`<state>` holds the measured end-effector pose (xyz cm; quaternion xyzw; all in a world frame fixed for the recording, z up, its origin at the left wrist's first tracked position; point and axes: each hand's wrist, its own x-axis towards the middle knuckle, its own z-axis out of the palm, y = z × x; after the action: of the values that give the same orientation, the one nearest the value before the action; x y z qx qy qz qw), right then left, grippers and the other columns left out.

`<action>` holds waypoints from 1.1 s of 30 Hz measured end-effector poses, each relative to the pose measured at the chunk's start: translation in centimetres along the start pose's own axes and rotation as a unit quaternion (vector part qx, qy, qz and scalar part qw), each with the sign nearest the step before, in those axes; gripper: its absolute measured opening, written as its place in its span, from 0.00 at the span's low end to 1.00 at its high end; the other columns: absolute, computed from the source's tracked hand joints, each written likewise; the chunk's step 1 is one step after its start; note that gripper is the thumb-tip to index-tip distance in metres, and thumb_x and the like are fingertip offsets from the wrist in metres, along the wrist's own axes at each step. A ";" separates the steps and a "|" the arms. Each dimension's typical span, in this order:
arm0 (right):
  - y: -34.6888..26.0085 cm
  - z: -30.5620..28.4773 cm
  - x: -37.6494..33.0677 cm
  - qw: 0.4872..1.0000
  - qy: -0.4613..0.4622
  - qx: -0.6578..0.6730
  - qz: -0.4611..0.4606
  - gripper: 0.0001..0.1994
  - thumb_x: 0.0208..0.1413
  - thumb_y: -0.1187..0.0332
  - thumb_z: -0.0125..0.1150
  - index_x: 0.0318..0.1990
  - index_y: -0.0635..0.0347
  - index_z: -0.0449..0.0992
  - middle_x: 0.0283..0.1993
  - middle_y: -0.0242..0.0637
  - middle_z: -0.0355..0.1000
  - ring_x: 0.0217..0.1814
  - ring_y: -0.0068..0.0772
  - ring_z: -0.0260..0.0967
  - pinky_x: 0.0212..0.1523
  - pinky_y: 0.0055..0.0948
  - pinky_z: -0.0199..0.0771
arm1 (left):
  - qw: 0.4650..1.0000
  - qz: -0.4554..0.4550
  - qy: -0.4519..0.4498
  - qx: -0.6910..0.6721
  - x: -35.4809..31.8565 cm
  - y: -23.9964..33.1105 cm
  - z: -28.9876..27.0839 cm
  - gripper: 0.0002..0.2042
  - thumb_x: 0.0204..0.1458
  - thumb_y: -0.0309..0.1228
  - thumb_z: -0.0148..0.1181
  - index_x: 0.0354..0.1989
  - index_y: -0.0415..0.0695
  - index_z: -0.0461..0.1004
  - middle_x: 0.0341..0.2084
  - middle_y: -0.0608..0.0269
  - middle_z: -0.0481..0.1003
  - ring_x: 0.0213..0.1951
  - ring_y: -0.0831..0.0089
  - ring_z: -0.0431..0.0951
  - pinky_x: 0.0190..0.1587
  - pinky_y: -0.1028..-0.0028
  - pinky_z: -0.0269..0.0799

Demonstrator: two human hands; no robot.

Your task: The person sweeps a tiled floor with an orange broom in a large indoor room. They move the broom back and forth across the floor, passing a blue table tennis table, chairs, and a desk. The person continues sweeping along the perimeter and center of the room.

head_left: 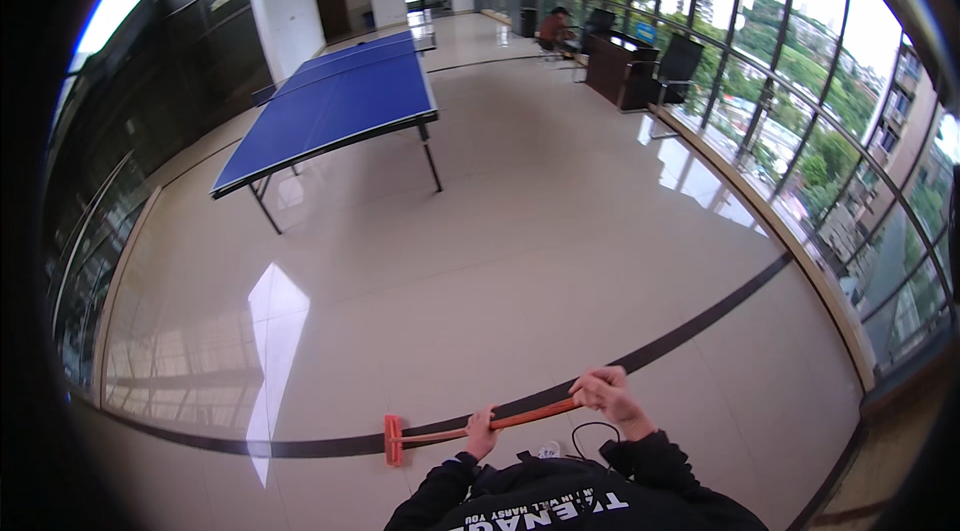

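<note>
A long orange-red handle runs from right to left low in front of me. At its left end is a narrow red head, down at the floor across the dark stripe; whether this is a broom or a mop I cannot tell. My left hand is closed round the lower part of the handle. Higher up, near the handle's right end, my right hand is closed on it too. Both forearms are in black sleeves.
A blue table tennis table stands ahead to the left. A dark desk and chairs are by the tall windows at the right, with a person sitting or crouching beyond. A dark stripe curves across the glossy tiled floor.
</note>
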<state>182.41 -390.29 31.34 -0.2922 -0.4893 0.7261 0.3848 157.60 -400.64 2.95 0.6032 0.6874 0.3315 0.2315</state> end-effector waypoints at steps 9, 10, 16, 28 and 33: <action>-12.4 -8.1 -8.2 0.929 0.221 -0.130 -0.266 0.13 0.60 0.74 0.43 0.26 0.71 0.70 0.11 0.26 0.56 0.11 0.15 0.50 0.17 0.20 0.61 | 0.935 0.178 -0.230 -0.202 12.5 19.1 10.3 0.18 0.42 0.23 0.63 0.43 0.44 0.67 0.32 0.57 0.72 0.38 0.58 0.73 0.40 0.65 0.68; -13.0 -8.4 -8.9 0.919 0.233 -0.145 -0.285 0.13 0.60 0.74 0.43 0.26 0.71 0.70 0.11 0.26 0.55 0.10 0.14 0.50 0.16 0.20 0.61 | 0.924 0.160 -0.268 -0.219 13.0 20.8 10.7 0.15 0.42 0.23 0.62 0.40 0.42 0.68 0.32 0.55 0.72 0.38 0.57 0.73 0.41 0.65 0.68; -13.6 -12.2 -9.6 0.891 0.295 -0.132 -0.319 0.14 0.62 0.71 0.43 0.26 0.67 0.70 0.09 0.25 0.51 0.08 0.15 0.46 0.13 0.20 0.57 | 0.918 0.243 -0.300 -0.087 14.5 23.5 12.2 0.12 0.45 0.32 0.62 0.35 0.43 0.67 0.30 0.54 0.72 0.36 0.55 0.72 0.37 0.64 0.67; 5.1 -13.0 1.8 0.987 0.158 -0.010 0.042 0.13 0.61 0.72 0.42 0.30 0.71 0.72 0.16 0.33 0.66 0.16 0.20 0.61 0.19 0.20 0.63 | 0.981 -0.003 -0.135 0.138 8.0 2.5 7.4 0.37 0.38 0.41 0.67 0.56 0.42 0.55 0.49 0.46 0.61 0.54 0.49 0.60 0.54 0.54 0.59; 7.6 -10.0 3.1 0.997 0.024 0.008 0.076 0.10 0.60 0.72 0.47 0.31 0.70 0.72 0.18 0.29 0.64 0.18 0.16 0.59 0.21 0.17 0.60 | 0.970 -0.160 -0.129 0.130 6.8 0.2 5.7 0.43 0.37 0.44 0.67 0.59 0.39 0.49 0.54 0.43 0.54 0.59 0.46 0.51 0.59 0.51 0.50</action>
<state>186.72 -384.48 20.59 -0.3428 -0.4504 0.7498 0.3427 160.72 -392.97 -0.18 0.5481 0.7763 0.1175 0.2883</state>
